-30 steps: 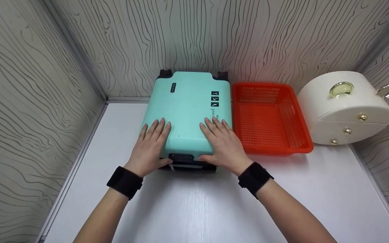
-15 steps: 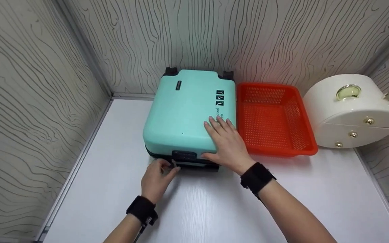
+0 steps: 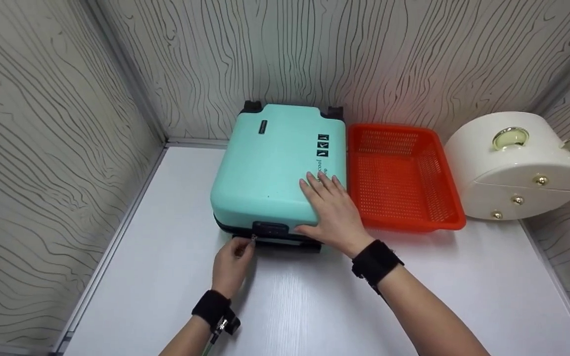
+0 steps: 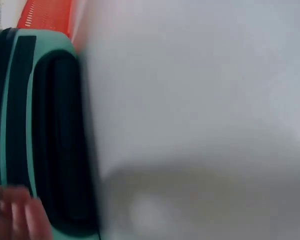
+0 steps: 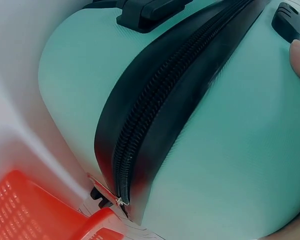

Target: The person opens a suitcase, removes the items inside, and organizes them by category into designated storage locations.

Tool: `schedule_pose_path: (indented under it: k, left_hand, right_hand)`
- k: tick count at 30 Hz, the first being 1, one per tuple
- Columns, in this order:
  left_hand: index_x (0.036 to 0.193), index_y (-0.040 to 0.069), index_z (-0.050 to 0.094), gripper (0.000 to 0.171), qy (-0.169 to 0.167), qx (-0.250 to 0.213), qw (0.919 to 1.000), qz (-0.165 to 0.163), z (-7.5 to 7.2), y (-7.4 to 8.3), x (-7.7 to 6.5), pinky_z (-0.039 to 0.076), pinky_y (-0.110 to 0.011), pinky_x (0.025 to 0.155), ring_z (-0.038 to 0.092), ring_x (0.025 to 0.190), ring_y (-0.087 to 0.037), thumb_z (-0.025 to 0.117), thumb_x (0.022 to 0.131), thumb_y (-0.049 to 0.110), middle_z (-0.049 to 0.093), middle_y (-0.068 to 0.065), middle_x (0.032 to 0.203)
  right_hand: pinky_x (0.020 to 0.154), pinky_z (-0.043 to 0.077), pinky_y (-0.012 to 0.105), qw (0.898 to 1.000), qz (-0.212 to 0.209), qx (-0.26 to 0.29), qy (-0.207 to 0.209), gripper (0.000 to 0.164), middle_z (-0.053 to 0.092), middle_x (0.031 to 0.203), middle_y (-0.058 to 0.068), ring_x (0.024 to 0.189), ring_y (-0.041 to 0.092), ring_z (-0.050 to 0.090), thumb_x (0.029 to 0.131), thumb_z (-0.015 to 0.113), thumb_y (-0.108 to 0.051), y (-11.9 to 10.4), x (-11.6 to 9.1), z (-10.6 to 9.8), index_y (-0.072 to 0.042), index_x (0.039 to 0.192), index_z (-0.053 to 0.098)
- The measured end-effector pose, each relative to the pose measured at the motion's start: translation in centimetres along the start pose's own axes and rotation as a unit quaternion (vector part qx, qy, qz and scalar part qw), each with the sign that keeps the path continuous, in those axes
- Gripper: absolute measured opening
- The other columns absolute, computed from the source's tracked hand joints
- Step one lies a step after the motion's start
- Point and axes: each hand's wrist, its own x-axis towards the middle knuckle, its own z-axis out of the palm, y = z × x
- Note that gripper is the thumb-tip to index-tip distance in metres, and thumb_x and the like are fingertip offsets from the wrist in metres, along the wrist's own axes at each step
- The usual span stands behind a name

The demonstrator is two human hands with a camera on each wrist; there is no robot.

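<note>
A mint-green suitcase [image 3: 280, 158] lies flat on the white table, with a black combination lock [image 3: 270, 228] on its near side. Below the lock, my left hand [image 3: 230, 262] pinches a small metal zipper pull [image 3: 254, 238] between thumb and forefinger. The left wrist view catches only these fingertips, at its lower left corner. My right hand [image 3: 333, 217] rests flat on the suitcase's near right corner, fingers straight and spread, thumb by the lock. The black zipper [image 5: 155, 90] runs round the suitcase's side in the right wrist view, its teeth closed along the stretch that shows.
Right beside the suitcase stands a red plastic basket [image 3: 406, 225] with slotted walls. A rounded cream case [image 3: 507, 153] with gold knobs and ring handles is farther right. Patterned walls [image 3: 364, 59] enclose the white table [image 3: 285, 306] at the back and sides.
The left hand has left the suitcase's top, come down to its near side and taken the zipper pull between its fingers. The right hand has stayed on the lid.
</note>
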Motion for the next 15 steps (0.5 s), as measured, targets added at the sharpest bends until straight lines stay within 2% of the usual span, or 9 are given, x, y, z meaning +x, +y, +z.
schedule_pose_path:
  k: [7, 15]
  left_hand:
    - [0.104, 0.014, 0.072, 0.008, -0.008, 0.045, 0.9984, 0.035, -1.7, -0.4, 0.2, 0.053, -0.032, 0.077, 0.062, 0.089, -0.012, 0.068, 0.101, 0.019, 0.066, 0.005, 0.098]
    - [0.106, 0.013, 0.071, 0.009, 0.017, 0.078, 0.9964, 0.030, -4.3, -1.9, 1.2, 0.053, -0.031, 0.074, 0.062, 0.089, -0.013, 0.066, 0.102, 0.019, 0.066, 0.003, 0.099]
  right_hand:
    - [0.124, 0.013, 0.047, 1.000, -0.006, 0.009, 0.003, 0.104, 0.031, 0.165, 0.011, 0.153, 0.032, 0.022, 0.082, 0.077, -0.063, 0.0, -0.1, 0.0, -0.010, 0.160, 0.035]
    - [0.124, 0.013, 0.047, 1.000, -0.008, 0.011, 0.007, 0.104, 0.032, 0.164, 0.011, 0.153, 0.032, 0.023, 0.081, 0.078, -0.064, 0.2, -0.1, 0.0, -0.010, 0.160, 0.037]
